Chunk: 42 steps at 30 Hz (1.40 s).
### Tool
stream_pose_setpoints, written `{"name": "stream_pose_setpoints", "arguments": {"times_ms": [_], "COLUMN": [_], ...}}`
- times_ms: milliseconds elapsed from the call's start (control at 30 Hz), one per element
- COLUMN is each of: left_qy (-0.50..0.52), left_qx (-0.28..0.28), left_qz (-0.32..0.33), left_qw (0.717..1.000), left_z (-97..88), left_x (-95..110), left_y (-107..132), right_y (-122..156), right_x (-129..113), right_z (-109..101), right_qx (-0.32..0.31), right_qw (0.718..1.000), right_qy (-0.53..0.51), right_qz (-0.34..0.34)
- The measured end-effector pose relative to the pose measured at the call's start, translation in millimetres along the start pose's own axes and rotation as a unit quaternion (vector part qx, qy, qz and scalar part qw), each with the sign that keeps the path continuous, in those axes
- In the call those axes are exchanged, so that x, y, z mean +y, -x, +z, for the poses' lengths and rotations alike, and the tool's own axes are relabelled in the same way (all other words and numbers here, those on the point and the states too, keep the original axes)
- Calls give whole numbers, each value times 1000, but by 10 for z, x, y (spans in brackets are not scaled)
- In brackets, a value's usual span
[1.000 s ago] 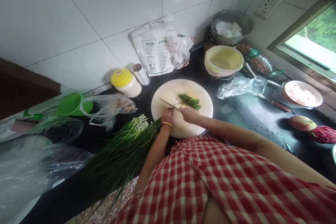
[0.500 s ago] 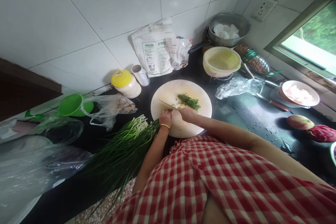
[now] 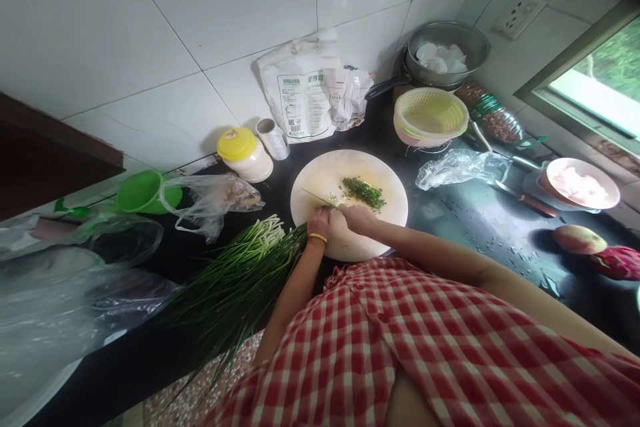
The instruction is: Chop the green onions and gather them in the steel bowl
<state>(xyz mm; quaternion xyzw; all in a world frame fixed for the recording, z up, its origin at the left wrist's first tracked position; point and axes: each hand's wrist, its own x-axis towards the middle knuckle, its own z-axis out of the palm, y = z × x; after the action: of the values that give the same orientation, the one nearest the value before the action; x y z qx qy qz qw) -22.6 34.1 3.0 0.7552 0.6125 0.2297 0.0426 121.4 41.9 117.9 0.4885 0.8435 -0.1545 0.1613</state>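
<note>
On the round pale cutting board (image 3: 350, 247), my right hand (image 3: 359, 219) is closed around the handle of a knife (image 3: 317, 197), whose blade points to the left. My left hand (image 3: 319, 221), with a yellow bangle at its wrist, presses down on spring onions just beside the blade; the fingers hide most of what they hold. Long green leaves trail out from under that hand to the left. More spring onions (image 3: 240, 273) lie in a bunch with white ends left of the board. A small heap of chopped spring onion (image 3: 367, 193) sits beyond the blade.
A yellow-lidded jar (image 3: 245, 155), a roll of plastic film (image 3: 273, 139) and a flour bag (image 3: 303, 97) stand along the wall. To the right are a yellow colander (image 3: 433, 113), a crumpled plastic bag (image 3: 460, 169), another knife (image 3: 525, 200) and a bowl (image 3: 583, 183) of pale food.
The whole view has shifted slightly, so things sit a little further right. Both hands keep their places on the board, with the knife still beside the left fingers.
</note>
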Motion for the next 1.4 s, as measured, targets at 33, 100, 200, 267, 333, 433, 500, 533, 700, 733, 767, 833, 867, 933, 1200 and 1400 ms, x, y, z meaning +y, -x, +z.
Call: {"name": "stream_pose_setpoints", "arguments": {"times_ms": [33,100,200,267,333,433,500,533,700,733,767,833,867,933,1200,1400], "left_qy": [2,7,16,20,23,19,14,12,9,6,3,-2,-3,-3,-20,0], "left_qx": [0,-4,-18,-28,-34,-31,-27,-26,-30,-30,-31,-30,-29,-28,-69,-76], "left_qz": [2,0,-18,-25,-24,-25,-27,-29,-34,-36,-37,-37,-36,-39,-32,23], "left_qw": [1000,1000,1000,999,999,999,999,999,999,999,999,999,999,999,997,997], "left_z": [-5,-10,-10,-11,-15,-20,-17,-16,-23,-25,-25,-18,-13,-9,-252,-201], "left_x": [3,5,1,-3,-5,-4,-2,-1,12,13,12,8,4,3,42,39], "left_y": [0,1,4,5,7,9,9,9,11,12,13,12,8,-2,121,125], "right_y": [17,48,45,22,14,45,64,64,12,9,10,17,19,13,-60,-38], "right_x": [11,14,-22,-41,-36,-7,-4,-9,-18,-7,8,33,40,35,8,229], "right_z": [-20,-47,-31,-3,3,-39,-65,-67,-26,-28,-35,-55,-59,-43,110,45], "right_qx": [-1,-8,-15,-11,-12,-16,-17,-20,-15,-12,-11,-12,-15,-18,0,5], "right_qw": [1000,1000,1000,1000,1000,1000,1000,1000,1000,1000,1000,1000,1000,1000,1000,999], "right_qy": [4,10,8,6,7,8,5,3,1,1,1,1,1,1,-6,-28], "right_qz": [-1,-2,1,6,5,-8,-14,-15,-9,-10,-11,-18,-21,-21,-10,22]}}
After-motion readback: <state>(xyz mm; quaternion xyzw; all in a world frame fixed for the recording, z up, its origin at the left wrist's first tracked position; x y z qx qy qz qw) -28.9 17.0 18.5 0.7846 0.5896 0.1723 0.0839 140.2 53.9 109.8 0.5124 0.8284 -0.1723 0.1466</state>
